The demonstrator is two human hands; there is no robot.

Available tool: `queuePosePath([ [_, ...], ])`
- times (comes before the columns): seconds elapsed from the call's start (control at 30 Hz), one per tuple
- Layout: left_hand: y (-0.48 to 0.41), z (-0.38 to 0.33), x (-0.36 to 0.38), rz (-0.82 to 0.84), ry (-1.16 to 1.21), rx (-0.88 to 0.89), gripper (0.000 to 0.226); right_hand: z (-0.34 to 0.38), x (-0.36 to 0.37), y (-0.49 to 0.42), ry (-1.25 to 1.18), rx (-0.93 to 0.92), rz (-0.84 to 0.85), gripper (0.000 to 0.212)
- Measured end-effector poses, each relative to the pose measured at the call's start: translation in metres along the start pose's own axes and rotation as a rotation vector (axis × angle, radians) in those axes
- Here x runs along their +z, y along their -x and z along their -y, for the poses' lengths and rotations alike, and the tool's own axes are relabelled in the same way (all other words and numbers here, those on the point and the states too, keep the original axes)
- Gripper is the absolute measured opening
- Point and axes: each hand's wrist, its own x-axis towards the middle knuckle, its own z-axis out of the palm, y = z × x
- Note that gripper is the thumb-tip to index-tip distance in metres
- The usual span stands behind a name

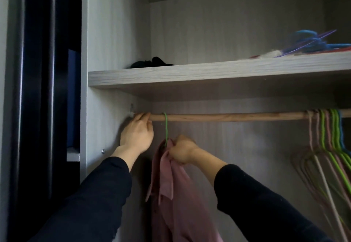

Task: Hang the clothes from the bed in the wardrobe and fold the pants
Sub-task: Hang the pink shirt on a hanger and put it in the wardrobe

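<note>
Wardrobe [114,33] interior, head view; a pink shirt [176,194] hangs from a green hanger [166,126] whose hook sits over the wooden rod [228,117] near its left end. Right hand [182,151]: fingers curled tight, gripping the shirt's collar at the hanger's neck. Left hand [136,135]: fingers [143,117] raised against the rod just beside its wall bracket; whether they close round it cannot be told. Empty hangers [330,137] bunch at the rod's right end, well apart from the shirt; the shelf [190,75] above carries a dark bundle [152,63] and loose blue hangers [311,41].
</note>
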Motion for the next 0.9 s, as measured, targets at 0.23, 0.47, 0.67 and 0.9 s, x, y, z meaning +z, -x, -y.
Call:
queuePosePath([
  [0.23, -0.007, -0.002, -0.002, -0.012, 0.084, -0.043, 0.043, 0.008, 0.022, -0.003, -0.328, -0.032, 0.074, 0.02],
  [0.47, -0.008, -0.003, 0.001, -0.007, 0.172, -0.13, 0.042, 0.017, 0.042, 0.008, -0.496, -0.101, 0.086, 0.023],
  [0.67, -0.004, -0.006, 0.0, 0.132, 0.129, -0.071, 0.048, 0.007, 0.034, 0.03, -0.412, -0.098, 0.123, 0.042],
  [0.9, 0.018, -0.046, 0.008, -0.002, 0.004, 0.08, 0.053, -0.038, -0.008, 0.054, -0.249, -0.034, -0.072, 0.035],
])
